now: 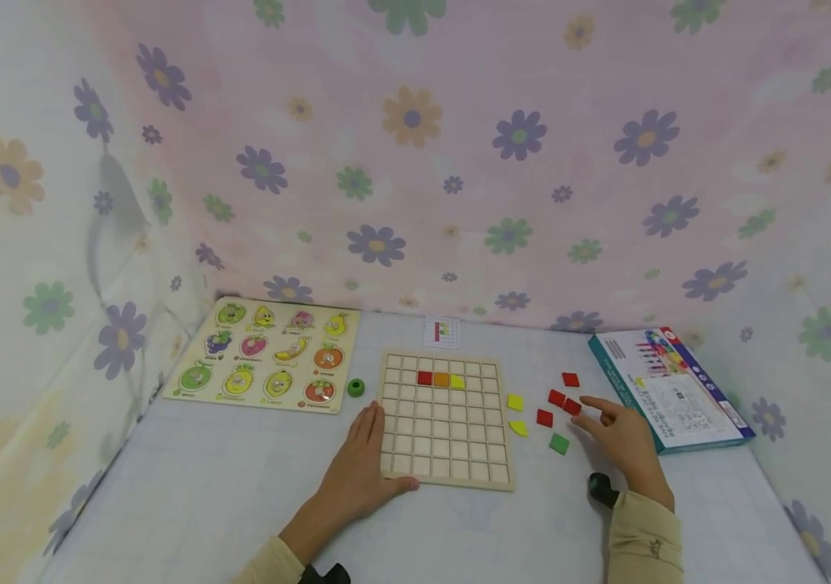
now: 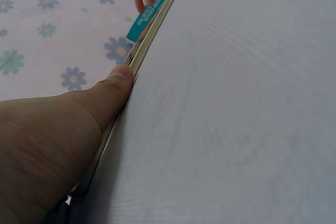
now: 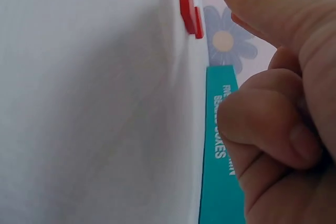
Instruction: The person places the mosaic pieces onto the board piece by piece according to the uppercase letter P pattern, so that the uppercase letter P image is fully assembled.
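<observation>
A wooden grid board [image 1: 447, 485] lies in the middle of the table. In its second row from the top sit a red tile [image 1: 425, 378], an orange tile [image 1: 442, 380] and a yellow tile [image 1: 457, 382], side by side. My left hand [image 1: 357, 470] rests against the board's lower left corner, fingers along the left side, thumb [image 2: 118, 80] at the near edge. To the right of the board, my right hand [image 1: 623, 442] has index finger and thumb apart, their tips right at a loose red tile [image 1: 571, 407]. Its other fingers [image 3: 262, 114] are curled in.
Several loose tiles lie around, including a green tile [image 1: 559, 444] and a quarter-round yellow piece [image 1: 519, 428]. A small pattern card [image 1: 442, 332] lies behind the board. Left are a green ring [image 1: 356, 388] and a fruit puzzle [image 1: 254, 407]; right, a flat box [image 1: 678, 389].
</observation>
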`<state>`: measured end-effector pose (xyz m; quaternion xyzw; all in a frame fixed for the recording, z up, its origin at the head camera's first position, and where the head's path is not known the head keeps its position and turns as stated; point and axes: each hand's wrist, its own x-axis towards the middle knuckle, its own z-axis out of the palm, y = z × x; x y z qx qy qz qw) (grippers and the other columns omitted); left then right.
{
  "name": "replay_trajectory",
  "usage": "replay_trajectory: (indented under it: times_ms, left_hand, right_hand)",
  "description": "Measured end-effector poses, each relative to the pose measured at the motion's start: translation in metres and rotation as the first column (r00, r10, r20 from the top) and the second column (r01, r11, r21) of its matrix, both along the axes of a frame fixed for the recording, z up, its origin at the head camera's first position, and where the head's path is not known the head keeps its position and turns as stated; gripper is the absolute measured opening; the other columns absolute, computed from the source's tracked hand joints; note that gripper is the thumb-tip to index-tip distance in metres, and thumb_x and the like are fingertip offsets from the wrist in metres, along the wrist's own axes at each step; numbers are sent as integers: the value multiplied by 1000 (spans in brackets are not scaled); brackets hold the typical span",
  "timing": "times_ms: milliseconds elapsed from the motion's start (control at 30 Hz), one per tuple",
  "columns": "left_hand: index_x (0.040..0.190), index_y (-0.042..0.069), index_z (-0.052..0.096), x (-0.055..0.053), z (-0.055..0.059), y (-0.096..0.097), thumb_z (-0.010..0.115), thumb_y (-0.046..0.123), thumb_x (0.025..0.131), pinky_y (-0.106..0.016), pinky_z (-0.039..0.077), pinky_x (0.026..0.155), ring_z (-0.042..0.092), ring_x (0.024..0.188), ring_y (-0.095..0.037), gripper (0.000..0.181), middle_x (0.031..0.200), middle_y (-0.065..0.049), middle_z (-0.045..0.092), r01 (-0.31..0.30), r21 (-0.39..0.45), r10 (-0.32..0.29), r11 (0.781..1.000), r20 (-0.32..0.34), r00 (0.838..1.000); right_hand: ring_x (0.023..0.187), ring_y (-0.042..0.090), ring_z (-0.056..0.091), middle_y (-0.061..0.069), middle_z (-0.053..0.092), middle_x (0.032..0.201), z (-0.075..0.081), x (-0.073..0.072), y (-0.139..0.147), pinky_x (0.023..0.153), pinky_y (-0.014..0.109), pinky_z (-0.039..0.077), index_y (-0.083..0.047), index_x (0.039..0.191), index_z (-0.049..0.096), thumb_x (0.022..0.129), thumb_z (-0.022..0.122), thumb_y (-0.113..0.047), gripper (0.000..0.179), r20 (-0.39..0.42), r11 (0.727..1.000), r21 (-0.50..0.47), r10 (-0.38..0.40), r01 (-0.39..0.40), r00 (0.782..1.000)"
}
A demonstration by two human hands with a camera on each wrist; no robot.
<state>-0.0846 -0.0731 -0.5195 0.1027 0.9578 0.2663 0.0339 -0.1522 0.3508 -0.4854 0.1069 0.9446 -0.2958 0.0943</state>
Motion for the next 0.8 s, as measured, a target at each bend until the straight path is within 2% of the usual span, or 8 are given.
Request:
replay_trajectory:
  times_ms: [100,200,300,400,500,633,800]
  left_hand:
    - [162,0,18,0,0,0,77,72,74,-49,36,121,18,158,-36,128,171,-19,16,1,-5,-1,1000,8,1000]
    - [162,-1,19,0,0,-1,77,72,74,-49,35,121,19,158,-37,128,170,-19,17,2,-4,-2,1000,5,1000]
    - [161,-2,19,1,0,-1,77,71,75,-50,35,122,20,157,-37,127,170,-20,18,5,-3,-5,1000,-1,1000]
    - [161,-2,19,1,0,-1,77,71,75,-50,35,122,20,157,-37,127,169,-21,19,7,6,-7,1000,-6,1000]
    - [161,-2,18,1,0,-1,77,72,75,-50,34,122,19,157,-37,128,170,-20,18,3,11,-3,1000,-1,1000]
    - [161,-2,19,1,-1,-1,77,72,75,-50,35,121,19,157,-37,128,170,-20,18,2,12,-2,1000,-4,1000]
    - [162,-1,18,1,0,-1,76,72,75,-50,35,122,19,158,-37,128,170,-20,17,3,12,-2,1000,-2,1000]
  right_hand:
    - [104,32,45,21,54,115,-3,0,2,68,30,39,-16,146,57,94,68,-54,66,12,1000,-5,-16,16,1000]
    - [102,32,44,19,52,110,-7,-1,4,66,33,37,-15,146,57,94,68,-53,66,16,1000,-12,-20,21,1000]
    - [105,34,45,21,54,115,-10,-2,6,71,35,41,-15,146,57,95,68,-53,65,18,1000,-12,-13,13,1000]
    - [111,38,44,25,54,125,-13,-3,8,81,40,45,-14,147,56,95,67,-55,67,29,1000,-19,-7,7,1000]
    - [116,41,44,28,52,135,-15,-4,9,89,49,48,-14,148,55,95,66,-55,68,42,999,-34,-10,12,999]
    - [123,44,43,31,49,142,-16,-5,7,98,59,47,-14,148,54,95,66,-55,68,51,999,-38,-10,12,999]
    - [122,44,45,30,52,139,-15,-5,4,98,59,48,-12,147,55,96,65,-53,66,42,1000,-9,-6,6,999]
